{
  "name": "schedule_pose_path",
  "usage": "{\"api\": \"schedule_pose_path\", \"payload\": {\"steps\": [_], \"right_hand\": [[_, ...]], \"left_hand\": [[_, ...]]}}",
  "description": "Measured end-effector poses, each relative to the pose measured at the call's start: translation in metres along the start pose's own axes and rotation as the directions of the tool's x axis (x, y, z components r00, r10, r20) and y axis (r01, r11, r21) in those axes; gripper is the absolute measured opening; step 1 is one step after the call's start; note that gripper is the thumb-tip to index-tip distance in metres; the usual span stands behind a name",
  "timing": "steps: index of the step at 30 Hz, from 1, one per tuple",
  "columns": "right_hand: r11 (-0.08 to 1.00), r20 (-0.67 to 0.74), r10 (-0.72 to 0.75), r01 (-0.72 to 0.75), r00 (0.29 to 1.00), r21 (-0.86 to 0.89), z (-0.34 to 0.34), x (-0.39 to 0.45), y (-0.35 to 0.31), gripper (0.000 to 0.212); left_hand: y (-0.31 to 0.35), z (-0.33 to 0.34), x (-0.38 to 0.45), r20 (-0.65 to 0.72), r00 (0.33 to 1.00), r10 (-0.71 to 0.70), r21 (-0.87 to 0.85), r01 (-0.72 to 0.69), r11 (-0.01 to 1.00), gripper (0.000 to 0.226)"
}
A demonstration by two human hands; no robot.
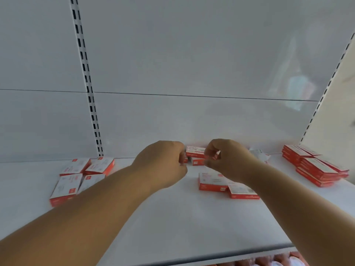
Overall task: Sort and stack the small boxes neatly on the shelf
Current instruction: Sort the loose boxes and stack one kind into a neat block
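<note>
Small red-and-white boxes lie on a white shelf [172, 217]. Both my hands reach to the shelf's back middle. My left hand [165, 164] and my right hand [224, 160] have curled fingers at the two ends of a short stack of boxes [195, 153], which they partly hide. Each hand seems to pinch an end of that stack. Two loose boxes [213, 182] lie flat just in front of my right hand. A loose group of several boxes [84, 173] lies at the left. A neat stack of boxes [315, 166] stands at the far right.
A white back panel rises behind the shelf, with a slotted upright [90, 104] at the left and another [326, 87] at the right corner. A pale side wall closes the right end. Red packages [269, 260] show below the shelf's front edge.
</note>
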State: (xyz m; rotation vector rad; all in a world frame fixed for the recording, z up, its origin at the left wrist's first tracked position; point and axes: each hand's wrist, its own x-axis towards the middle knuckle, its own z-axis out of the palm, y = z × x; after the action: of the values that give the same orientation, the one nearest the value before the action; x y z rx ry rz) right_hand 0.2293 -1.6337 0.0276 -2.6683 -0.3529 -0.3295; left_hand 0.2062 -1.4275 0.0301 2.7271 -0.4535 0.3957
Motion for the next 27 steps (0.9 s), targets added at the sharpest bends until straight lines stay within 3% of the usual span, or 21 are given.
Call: {"api": "schedule_pose_path", "payload": {"steps": [2, 5, 8, 11, 14, 16, 20, 22, 23, 25, 27], "right_hand": [[0.998, 0.01, -0.006, 0.006, 1.0, -0.056, -0.004, 0.016, 0.013, 0.011], [0.986, 0.102, -0.017, 0.034, 0.995, -0.165, 0.003, 0.038, 0.02, 0.029], [0.928, 0.16, -0.067, 0.12, 0.985, -0.352, 0.019, 0.045, 0.02, 0.014], [0.916, 0.135, -0.128, 0.169, 0.983, -0.364, 0.021, 0.047, 0.025, 0.013], [0.951, 0.142, -0.149, 0.181, 0.979, -0.252, 0.019, 0.047, 0.026, 0.026], [0.975, 0.122, -0.146, 0.163, 0.982, -0.148, 0.018, 0.043, 0.023, 0.027], [0.984, -0.11, -0.143, 0.153, 0.984, 0.088, 0.016, 0.036, 0.018, 0.014], [0.946, -0.181, -0.026, 0.082, 0.983, 0.314, 0.012, 0.035, 0.018, 0.01], [0.88, -0.166, 0.054, 0.032, 0.985, 0.473, 0.01, 0.034, 0.018, 0.01], [0.672, -0.073, 0.171, -0.062, 0.983, 0.738, 0.007, 0.031, 0.018, 0.009], [0.538, -0.002, 0.219, -0.119, 0.976, 0.834, 0.009, 0.029, 0.019, 0.007]], "left_hand": [[0.005, 0.011, 0.021, 0.026, 0.999, -0.04, 0.027, 0.039, 0.999, 0.007], [0.001, 0.03, 0.047, 0.086, 0.987, -0.139, 0.138, 0.126, 0.982, 0.024], [-0.008, 0.049, 0.055, 0.08, 0.976, -0.202, 0.207, 0.181, 0.961, 0.029], [-0.011, 0.061, 0.056, 0.043, 0.971, -0.234, 0.28, 0.213, 0.936, 0.032], [-0.012, 0.058, 0.053, 0.07, 0.965, -0.252, 0.188, 0.235, 0.954, 0.014], [-0.012, 0.056, 0.048, 0.062, 0.97, -0.236, 0.117, 0.228, 0.967, 0.017], [-0.016, 0.054, 0.042, -0.134, 0.946, -0.295, 0.012, 0.299, 0.954, 0.019], [-0.016, 0.05, 0.043, -0.208, 0.913, -0.351, -0.147, 0.326, 0.934, 0.018], [-0.016, 0.048, 0.044, -0.235, 0.886, -0.399, -0.299, 0.325, 0.897, 0.017], [-0.013, 0.045, 0.046, -0.202, 0.84, -0.504, -0.648, 0.271, 0.711, 0.018], [-0.009, 0.045, 0.048, -0.129, 0.846, -0.517, -0.834, 0.19, 0.519, 0.024]]}}
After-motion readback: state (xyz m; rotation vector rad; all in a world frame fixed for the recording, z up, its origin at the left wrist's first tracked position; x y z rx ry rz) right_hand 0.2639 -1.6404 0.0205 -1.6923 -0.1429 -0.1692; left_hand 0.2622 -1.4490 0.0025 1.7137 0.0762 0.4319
